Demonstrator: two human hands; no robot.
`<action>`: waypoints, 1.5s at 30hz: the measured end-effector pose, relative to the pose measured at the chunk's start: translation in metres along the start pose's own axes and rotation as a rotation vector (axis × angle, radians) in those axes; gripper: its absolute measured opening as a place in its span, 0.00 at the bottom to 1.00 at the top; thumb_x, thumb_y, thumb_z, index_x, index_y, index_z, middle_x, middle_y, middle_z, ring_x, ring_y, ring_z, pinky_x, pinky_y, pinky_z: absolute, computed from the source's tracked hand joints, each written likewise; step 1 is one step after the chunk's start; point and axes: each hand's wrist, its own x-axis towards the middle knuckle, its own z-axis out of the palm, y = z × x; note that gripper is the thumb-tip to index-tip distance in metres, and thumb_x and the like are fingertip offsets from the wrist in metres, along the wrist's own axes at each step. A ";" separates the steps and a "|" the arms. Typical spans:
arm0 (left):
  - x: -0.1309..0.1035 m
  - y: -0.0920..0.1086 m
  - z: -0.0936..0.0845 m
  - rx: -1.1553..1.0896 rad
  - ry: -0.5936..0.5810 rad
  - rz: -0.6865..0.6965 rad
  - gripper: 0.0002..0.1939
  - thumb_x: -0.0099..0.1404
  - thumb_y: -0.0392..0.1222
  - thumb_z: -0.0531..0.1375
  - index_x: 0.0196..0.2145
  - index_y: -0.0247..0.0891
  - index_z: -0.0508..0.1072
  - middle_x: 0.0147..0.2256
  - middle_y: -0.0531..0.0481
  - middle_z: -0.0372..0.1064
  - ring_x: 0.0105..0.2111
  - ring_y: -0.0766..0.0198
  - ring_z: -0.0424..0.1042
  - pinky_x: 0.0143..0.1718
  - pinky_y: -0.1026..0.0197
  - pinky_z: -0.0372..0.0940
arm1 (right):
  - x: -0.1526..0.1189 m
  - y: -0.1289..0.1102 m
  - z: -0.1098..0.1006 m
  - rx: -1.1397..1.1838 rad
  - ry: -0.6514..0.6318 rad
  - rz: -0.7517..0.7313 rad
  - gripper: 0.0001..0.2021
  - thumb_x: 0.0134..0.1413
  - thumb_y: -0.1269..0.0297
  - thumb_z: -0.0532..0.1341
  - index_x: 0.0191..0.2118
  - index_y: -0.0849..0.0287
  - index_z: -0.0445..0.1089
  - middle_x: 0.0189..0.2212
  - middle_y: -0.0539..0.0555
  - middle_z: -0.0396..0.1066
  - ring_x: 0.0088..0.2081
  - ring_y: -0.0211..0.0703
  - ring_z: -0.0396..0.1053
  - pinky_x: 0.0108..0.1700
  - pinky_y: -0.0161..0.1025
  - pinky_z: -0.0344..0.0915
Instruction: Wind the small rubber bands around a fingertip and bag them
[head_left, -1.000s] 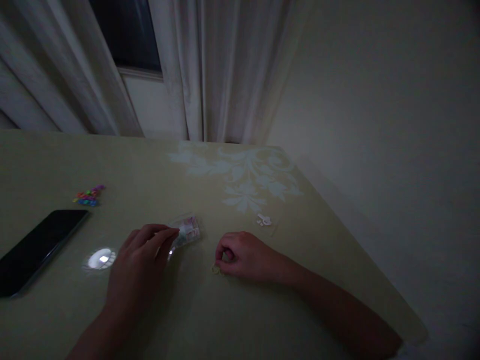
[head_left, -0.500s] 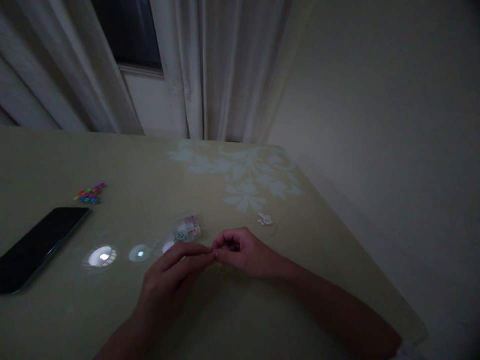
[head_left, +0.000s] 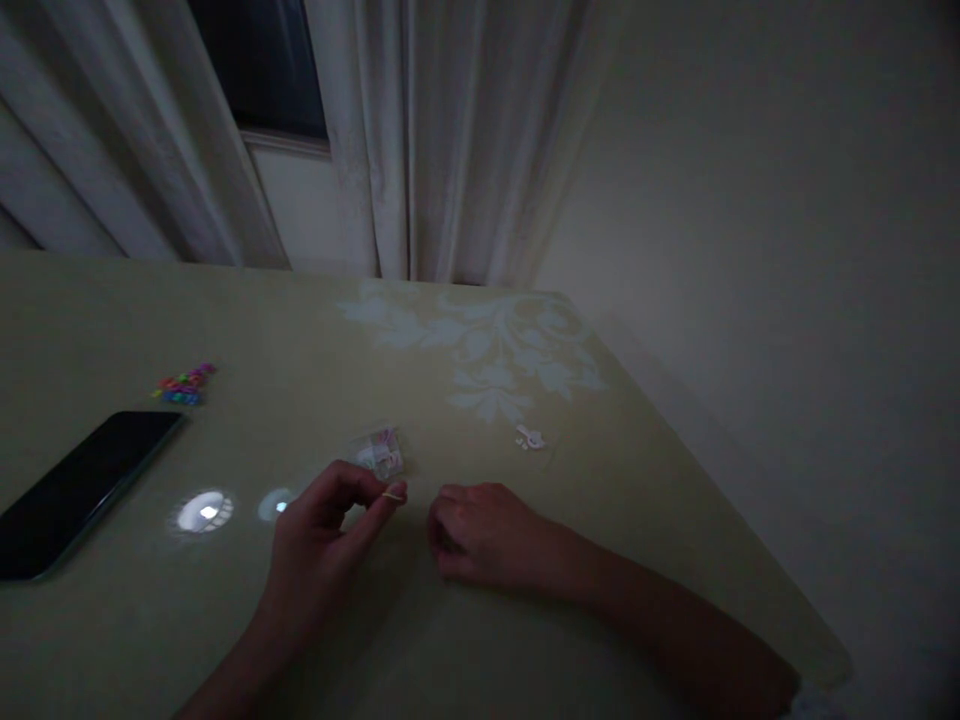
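Left hand (head_left: 319, 540) has drawn away from the right hand (head_left: 487, 530), a pale band (head_left: 392, 496) in its pinch

Half a second ago the fingertips of both hands met low over the table (head_left: 420, 640); now a gap lies between them, and the left has turned so that its thumb faces up. Thumb and forefinger are closed on the band, which shows as a thin light strip at their tips, just short of the right hand. The right hand rests near the tabletop, fingers curled in loosely with a dark hollow under them; whether it has hold of anything, I cannot tell. The change suggests that the band is now in the left hand's keeping alone, and that the right is not needed to steady it.

On the far left of the hands lies the phone (head_left: 82, 500), dark and flat. Just beyond the left fingers is the clear box (head_left: 386, 455), its near side partly hidden by them. Past the right hand sit small white pieces (head_left: 530, 438). Farther off, beyond the phone, are the bright beads (head_left: 185, 386) in a heap, then the curtain (head_left: 495, 140) behind the table
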 end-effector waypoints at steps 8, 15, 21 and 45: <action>-0.003 -0.009 0.000 -0.032 -0.194 0.039 0.09 0.65 0.43 0.70 0.43 0.44 0.81 0.37 0.50 0.82 0.34 0.61 0.81 0.36 0.62 0.75 | 0.000 0.003 -0.020 0.799 0.220 0.108 0.06 0.62 0.63 0.64 0.40 0.60 0.71 0.27 0.44 0.57 0.28 0.34 0.54 0.30 0.33 0.52; -0.003 -0.012 0.000 -0.060 -0.252 0.266 0.12 0.68 0.35 0.67 0.45 0.51 0.84 0.47 0.49 0.83 0.48 0.59 0.82 0.48 0.59 0.76 | 0.003 -0.003 -0.011 1.068 0.142 0.111 0.18 0.60 0.48 0.69 0.40 0.60 0.72 0.27 0.44 0.59 0.29 0.35 0.54 0.30 0.34 0.51; -0.005 0.002 0.000 -0.104 -0.152 0.080 0.05 0.66 0.38 0.68 0.38 0.47 0.84 0.38 0.53 0.85 0.37 0.63 0.85 0.41 0.66 0.77 | 0.001 0.010 -0.026 0.605 0.145 0.086 0.11 0.58 0.58 0.72 0.40 0.60 0.78 0.25 0.44 0.58 0.28 0.35 0.57 0.31 0.34 0.52; -0.005 -0.006 0.002 -0.124 -0.276 0.215 0.09 0.66 0.36 0.69 0.41 0.50 0.85 0.46 0.48 0.83 0.47 0.58 0.82 0.48 0.59 0.76 | -0.002 0.000 -0.024 0.950 0.133 0.130 0.17 0.56 0.50 0.72 0.38 0.60 0.74 0.23 0.41 0.51 0.26 0.33 0.48 0.27 0.34 0.45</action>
